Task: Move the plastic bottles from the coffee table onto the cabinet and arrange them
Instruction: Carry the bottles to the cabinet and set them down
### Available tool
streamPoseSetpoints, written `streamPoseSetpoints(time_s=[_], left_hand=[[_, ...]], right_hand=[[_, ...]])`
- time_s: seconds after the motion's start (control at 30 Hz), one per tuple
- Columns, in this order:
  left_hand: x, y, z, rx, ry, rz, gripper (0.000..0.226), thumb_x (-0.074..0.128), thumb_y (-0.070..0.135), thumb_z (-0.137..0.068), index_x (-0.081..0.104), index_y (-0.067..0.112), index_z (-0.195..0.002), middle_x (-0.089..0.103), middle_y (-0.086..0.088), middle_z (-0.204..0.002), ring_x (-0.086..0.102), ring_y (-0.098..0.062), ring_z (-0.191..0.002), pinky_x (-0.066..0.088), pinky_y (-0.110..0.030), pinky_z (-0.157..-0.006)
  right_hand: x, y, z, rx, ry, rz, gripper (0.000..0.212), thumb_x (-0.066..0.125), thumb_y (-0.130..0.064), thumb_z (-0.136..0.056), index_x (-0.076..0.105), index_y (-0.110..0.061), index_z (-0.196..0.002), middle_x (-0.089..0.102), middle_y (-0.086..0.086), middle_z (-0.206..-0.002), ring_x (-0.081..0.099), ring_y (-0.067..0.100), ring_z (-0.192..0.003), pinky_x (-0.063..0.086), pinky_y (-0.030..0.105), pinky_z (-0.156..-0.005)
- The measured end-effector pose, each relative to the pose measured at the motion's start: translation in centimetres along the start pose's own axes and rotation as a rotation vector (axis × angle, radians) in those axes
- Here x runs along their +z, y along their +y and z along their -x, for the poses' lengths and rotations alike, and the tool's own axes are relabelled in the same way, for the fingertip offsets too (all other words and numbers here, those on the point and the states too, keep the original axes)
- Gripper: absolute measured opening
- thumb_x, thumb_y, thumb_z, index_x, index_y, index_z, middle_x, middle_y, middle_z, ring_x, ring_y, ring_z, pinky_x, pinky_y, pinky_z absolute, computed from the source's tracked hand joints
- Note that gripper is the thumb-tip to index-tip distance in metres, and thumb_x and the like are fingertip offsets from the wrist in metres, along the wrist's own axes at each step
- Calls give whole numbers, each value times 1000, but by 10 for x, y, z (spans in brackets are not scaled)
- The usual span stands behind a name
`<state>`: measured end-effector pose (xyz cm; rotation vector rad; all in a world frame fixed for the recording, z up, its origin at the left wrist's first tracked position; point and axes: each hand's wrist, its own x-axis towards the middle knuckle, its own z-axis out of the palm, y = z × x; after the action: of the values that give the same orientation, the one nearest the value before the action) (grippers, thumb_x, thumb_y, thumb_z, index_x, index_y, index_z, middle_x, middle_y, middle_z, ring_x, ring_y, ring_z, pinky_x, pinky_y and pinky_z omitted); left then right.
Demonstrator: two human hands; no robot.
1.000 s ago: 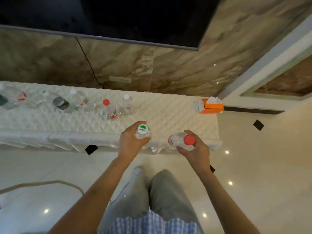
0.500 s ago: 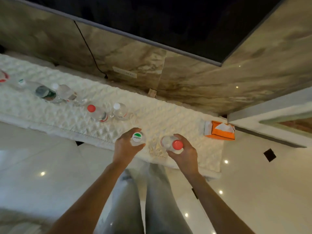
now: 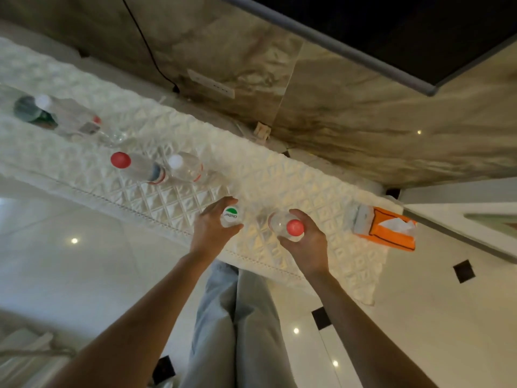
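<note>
Gripping green-cap bottle in left hand | right hand clasps red-cap bottle

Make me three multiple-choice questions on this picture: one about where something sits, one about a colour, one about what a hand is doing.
1. Where is the orange tissue box?
A. at the right end of the cabinet
B. on the floor
C. between the two held bottles

2. What colour is the cap of the bottle in the right hand?
A. white
B. red
C. blue

3. What is the left hand doing?
A. resting flat on the cloth
B. hanging empty
C. gripping a bottle with a white and green cap

Answers: 1 A, the box lies on the white cloth's right end. 2 B, the cap shows red. 3 C, fingers curl round it.
</note>
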<state>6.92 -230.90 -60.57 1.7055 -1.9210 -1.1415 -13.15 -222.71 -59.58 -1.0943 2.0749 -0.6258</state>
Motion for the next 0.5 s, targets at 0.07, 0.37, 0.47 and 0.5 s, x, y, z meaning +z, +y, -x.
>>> streamPoseSetpoints(time_s=[0.07,0.37,0.47,0.5], left_hand=[[9,-7,-6,-2,1,4,52,84,12,-63,64,14,-111,68,-2,-110,58,-6,-92,48,-18,-79],[20,-23,-17,80,-53,12,56,85,9,-61,62,14,-112,64,-3,-117,60,-18,-102,50,-28,-88],[17,-23,-16,79,-74,12,57,84,8,-61,61,13,-113,63,-3,-117,61,-16,-100,49,-24,-86],[15,-23,-15,75,-81,6,58,84,8,-61,61,12,-113,63,-4,-117,61,-17,-99,48,-23,-85]], right_hand=[[6,7,-7,11,3,-1,63,85,-17,-62,59,-23,-119,65,-5,-115,60,13,-104,41,15,-87],[24,27,-14,27,-24,5,65,85,-17,-63,56,-22,-121,62,-5,-119,58,13,-107,40,16,-90],[22,24,-14,37,-48,4,66,84,-17,-65,54,-22,-123,60,-3,-122,56,15,-110,40,19,-92],[21,22,-13,40,-57,5,67,84,-18,-66,53,-21,-125,59,-2,-124,56,17,-111,41,21,-93]])
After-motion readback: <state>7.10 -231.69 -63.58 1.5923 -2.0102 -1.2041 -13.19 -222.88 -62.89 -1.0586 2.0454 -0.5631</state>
